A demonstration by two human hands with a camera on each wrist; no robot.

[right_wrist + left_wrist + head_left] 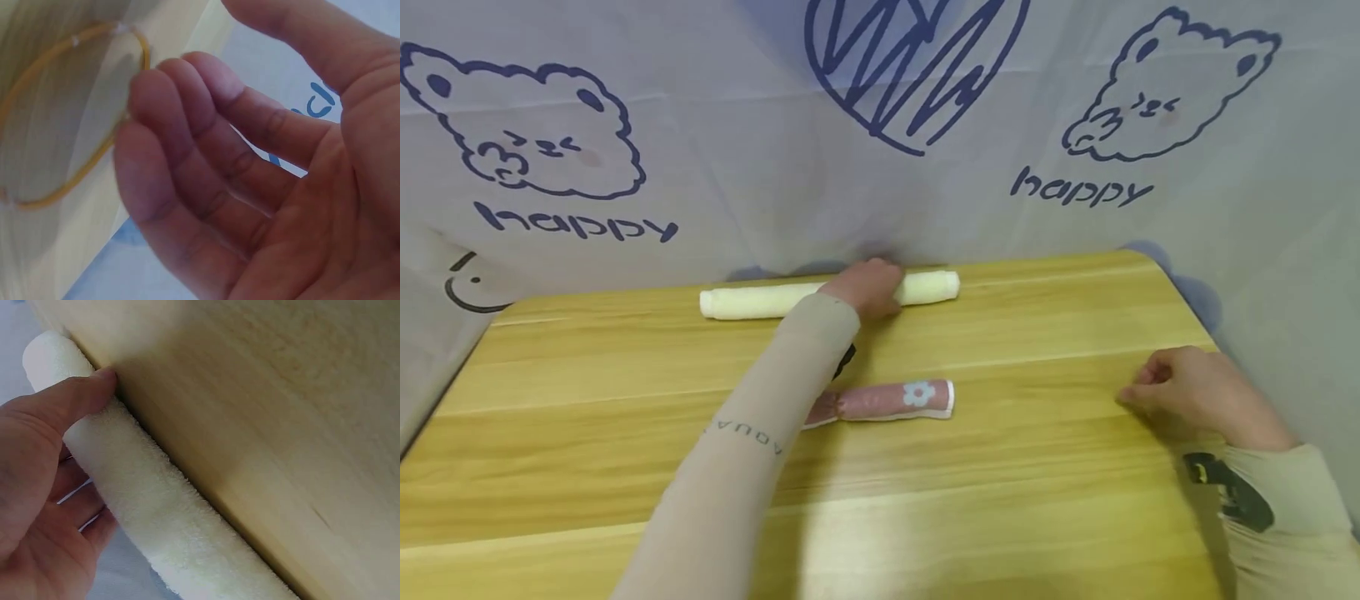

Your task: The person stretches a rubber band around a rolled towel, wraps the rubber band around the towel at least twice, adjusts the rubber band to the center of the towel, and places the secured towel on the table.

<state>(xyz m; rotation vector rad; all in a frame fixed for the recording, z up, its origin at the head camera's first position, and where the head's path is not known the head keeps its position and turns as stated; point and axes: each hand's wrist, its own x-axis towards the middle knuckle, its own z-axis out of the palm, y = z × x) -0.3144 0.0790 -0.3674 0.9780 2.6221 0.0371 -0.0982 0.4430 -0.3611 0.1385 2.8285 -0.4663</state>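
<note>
From the head view, we see the left hand gripping the pale yellow roll, which lies lengthwise along the far edge of the wooden desk. Around the middle of the desk we find a pink roll with a pale blue flower near its right end, its left end partly hidden by the left sleeve, where we make out printed letters that look like AQUA. The right hand is near the desk's right edge, a dark strap at its wrist. On the cloth beyond the far edge we read "happy" twice, once under each drawn bear, with a scribbled heart between them. From the left wrist view, we see the thumb laid across the roll's fuzzy surface and the fingers behind its other side. From the right wrist view, we see loosely bent fingers with the thumb apart from them, and an orange band looping beside the fingertips; we cannot tell whether the hand holds it. Behind the fingers we spot blue lettering, mostly covered, with one character resembling a "d".
</note>
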